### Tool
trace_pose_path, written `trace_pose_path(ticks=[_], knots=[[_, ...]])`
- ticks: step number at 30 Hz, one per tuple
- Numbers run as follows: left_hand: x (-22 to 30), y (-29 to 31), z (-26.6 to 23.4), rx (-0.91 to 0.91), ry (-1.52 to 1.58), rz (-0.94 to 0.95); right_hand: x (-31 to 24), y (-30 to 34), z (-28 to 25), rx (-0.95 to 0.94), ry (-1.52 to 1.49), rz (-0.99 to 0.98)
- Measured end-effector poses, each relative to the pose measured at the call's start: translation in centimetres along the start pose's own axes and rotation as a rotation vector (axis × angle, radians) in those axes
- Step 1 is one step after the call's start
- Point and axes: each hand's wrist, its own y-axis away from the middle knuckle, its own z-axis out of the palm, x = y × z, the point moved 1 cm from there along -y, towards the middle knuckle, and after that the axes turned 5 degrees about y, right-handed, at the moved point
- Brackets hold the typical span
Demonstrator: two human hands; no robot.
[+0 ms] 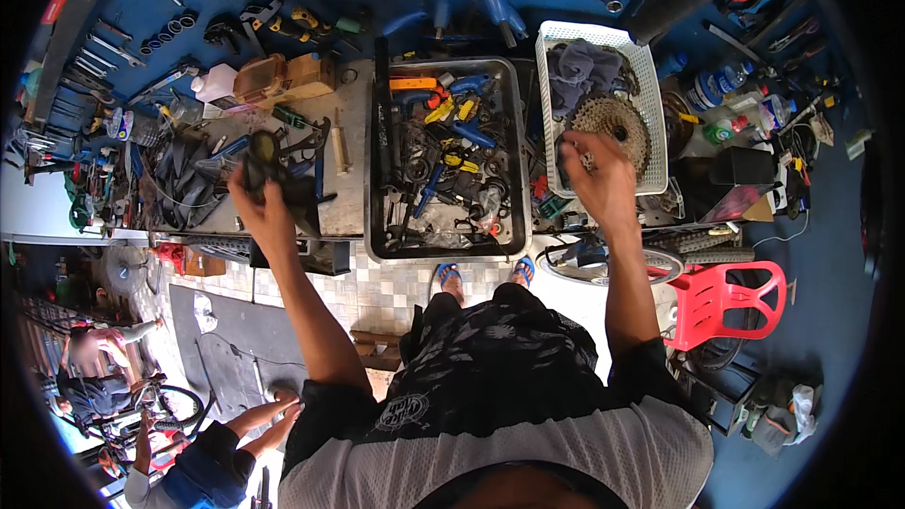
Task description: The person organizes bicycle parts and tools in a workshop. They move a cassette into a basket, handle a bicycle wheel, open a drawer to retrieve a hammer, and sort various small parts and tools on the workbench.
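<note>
My left hand (267, 219) is closed on a dark, floppy object with a rounded olive end (263, 147); its kind is unclear. It is over the left part of the bench, close to a hammer (321, 155). My right hand (603, 177) is over the front left of a white plastic basket (654, 85), its fingers curled around something small and dark that I cannot make out. A large bicycle cassette (627, 123) sits in that basket, partly behind my fingers, with a grey cloth (583, 73) beyond it.
Between my hands stands a black tray (519, 132) crowded with tools and small parts. Bottles (721, 85) and a dark box (745, 170) are at right. A red plastic chair (726, 306) stands below the bench. Two people (94, 368) are at lower left near a bicycle.
</note>
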Motion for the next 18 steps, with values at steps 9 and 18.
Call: trace_pose_path(ticks=[9,18], knots=[[-1.8,10.3,-1.7,-0.079,-0.014,-0.220,-1.7,-12.0,14.6,-0.283,0.138,-0.230],[-0.5,14.3,0.2,-0.219,-0.103,-0.248,-7.5,-14.5,24.9,-0.637,0.361,-0.395]])
